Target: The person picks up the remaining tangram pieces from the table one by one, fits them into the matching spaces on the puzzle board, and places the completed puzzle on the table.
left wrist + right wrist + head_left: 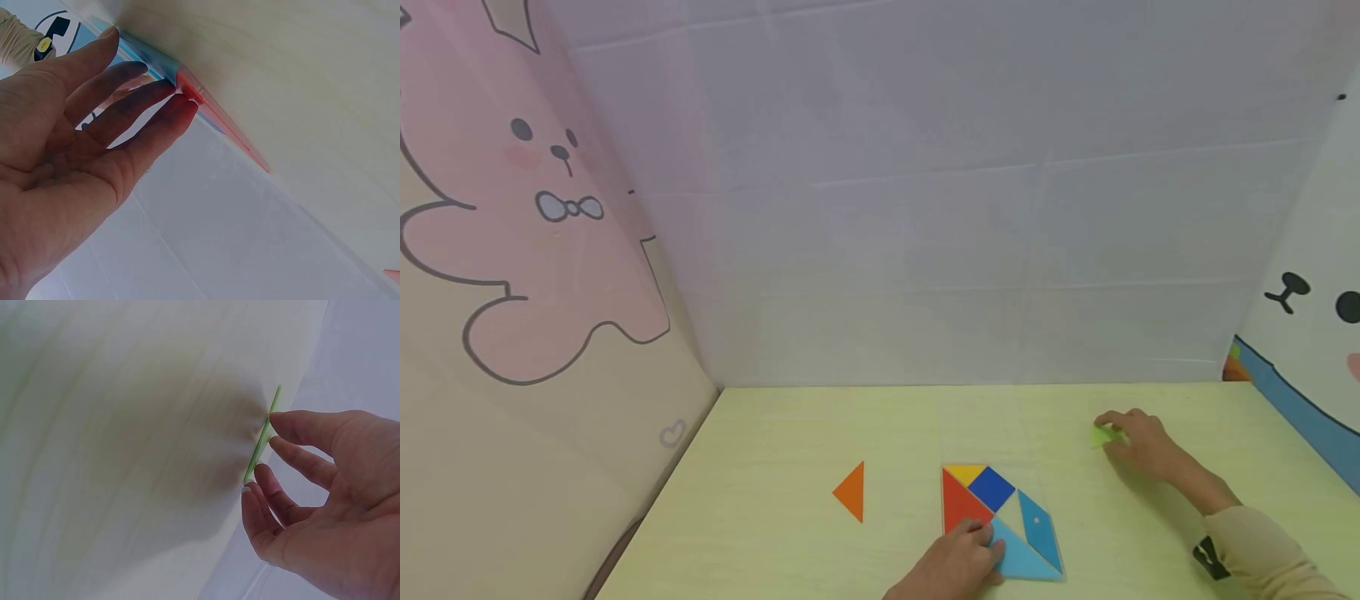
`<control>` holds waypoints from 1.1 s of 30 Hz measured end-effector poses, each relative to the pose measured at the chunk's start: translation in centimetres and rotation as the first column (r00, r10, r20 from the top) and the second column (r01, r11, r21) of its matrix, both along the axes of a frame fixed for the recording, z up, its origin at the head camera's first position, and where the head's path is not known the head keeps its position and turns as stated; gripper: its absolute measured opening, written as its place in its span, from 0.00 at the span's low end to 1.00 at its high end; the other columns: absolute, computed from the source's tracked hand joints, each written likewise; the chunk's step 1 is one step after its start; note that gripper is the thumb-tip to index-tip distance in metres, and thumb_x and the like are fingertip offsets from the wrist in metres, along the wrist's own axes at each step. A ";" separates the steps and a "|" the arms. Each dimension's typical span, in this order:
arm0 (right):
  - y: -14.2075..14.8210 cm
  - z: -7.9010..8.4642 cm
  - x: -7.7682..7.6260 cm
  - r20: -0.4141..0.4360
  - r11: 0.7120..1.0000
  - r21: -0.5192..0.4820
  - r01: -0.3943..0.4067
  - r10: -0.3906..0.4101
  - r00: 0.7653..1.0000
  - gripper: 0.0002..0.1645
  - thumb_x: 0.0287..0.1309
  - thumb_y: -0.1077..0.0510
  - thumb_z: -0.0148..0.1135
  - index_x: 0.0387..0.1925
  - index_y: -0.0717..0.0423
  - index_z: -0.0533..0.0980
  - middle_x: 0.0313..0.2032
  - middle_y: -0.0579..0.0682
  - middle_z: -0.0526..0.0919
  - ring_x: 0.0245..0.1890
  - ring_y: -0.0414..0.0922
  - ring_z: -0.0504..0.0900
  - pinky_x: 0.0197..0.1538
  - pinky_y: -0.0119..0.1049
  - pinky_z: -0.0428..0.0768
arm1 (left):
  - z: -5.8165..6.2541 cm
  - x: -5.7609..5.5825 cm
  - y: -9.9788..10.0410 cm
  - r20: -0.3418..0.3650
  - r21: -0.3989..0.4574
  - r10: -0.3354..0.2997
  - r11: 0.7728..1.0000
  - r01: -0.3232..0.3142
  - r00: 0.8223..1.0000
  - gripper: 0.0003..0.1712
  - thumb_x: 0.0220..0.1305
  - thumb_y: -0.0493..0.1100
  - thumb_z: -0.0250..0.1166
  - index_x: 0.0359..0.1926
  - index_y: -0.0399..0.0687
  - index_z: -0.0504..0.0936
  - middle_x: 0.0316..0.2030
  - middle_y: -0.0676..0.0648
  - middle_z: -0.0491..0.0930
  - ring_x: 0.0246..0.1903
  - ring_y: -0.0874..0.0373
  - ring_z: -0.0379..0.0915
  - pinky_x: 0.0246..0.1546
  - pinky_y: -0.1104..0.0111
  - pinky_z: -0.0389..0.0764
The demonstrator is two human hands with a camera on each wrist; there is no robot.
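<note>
At the back right, my right hand [1142, 446] pinches a small lime-green tangram piece [261, 439], thumb at one end and fingertips at the other. It is held flat, close to the tabletop. My left hand [958, 558] rests its fingertips on the tangram puzzle, across the large red triangle [961, 502] and the large light-blue triangle [1022, 557]. Beside these lie a small yellow triangle [966, 473], a dark blue square [992, 488] and a blue parallelogram [1040, 530]. A cream triangular gap [1012, 514] shows between the square and the parallelogram.
An orange triangle [852, 492] lies alone on the pale yellow tabletop [760, 500], left of the puzzle. A white sheet [962, 250] rises behind the table. Printed cartoon panels stand at the left [572, 275] and right [1315, 350].
</note>
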State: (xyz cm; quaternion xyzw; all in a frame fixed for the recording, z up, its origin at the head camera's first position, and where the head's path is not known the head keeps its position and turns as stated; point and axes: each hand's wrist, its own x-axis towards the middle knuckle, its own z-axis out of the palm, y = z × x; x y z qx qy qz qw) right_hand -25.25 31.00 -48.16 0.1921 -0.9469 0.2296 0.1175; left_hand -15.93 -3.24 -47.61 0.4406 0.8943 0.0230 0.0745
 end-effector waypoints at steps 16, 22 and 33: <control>0.1 -0.2 0.2 -0.023 0.999 0.043 -0.024 0.025 0.999 0.16 0.54 0.70 0.71 0.45 0.64 0.78 0.34 0.61 0.78 0.37 0.60 0.78 0.39 0.53 0.70 | 0.2 0.0 0.1 0.003 -0.016 -0.001 1.000 0.001 1.000 0.21 0.71 0.56 0.64 0.58 0.55 0.85 0.42 0.60 0.82 0.43 0.71 0.70 0.45 0.84 0.72; 0.1 -0.2 0.1 0.013 0.999 0.039 -0.016 0.015 1.000 0.16 0.56 0.69 0.71 0.46 0.63 0.79 0.36 0.62 0.77 0.39 0.61 0.77 0.41 0.55 0.70 | 0.2 0.0 0.2 0.005 -0.025 0.010 1.000 -0.010 1.000 0.21 0.71 0.56 0.64 0.59 0.56 0.85 0.43 0.60 0.83 0.43 0.71 0.70 0.45 0.83 0.73; 0.5 -1.2 -0.3 -0.056 0.998 -0.029 -0.049 0.048 0.997 0.20 0.49 0.71 0.75 0.42 0.63 0.76 0.34 0.58 0.82 0.34 0.59 0.81 0.39 0.55 0.74 | 0.2 0.0 0.2 0.032 -0.028 0.026 0.999 -0.025 0.999 0.21 0.72 0.56 0.63 0.60 0.55 0.84 0.45 0.59 0.82 0.44 0.70 0.71 0.44 0.83 0.74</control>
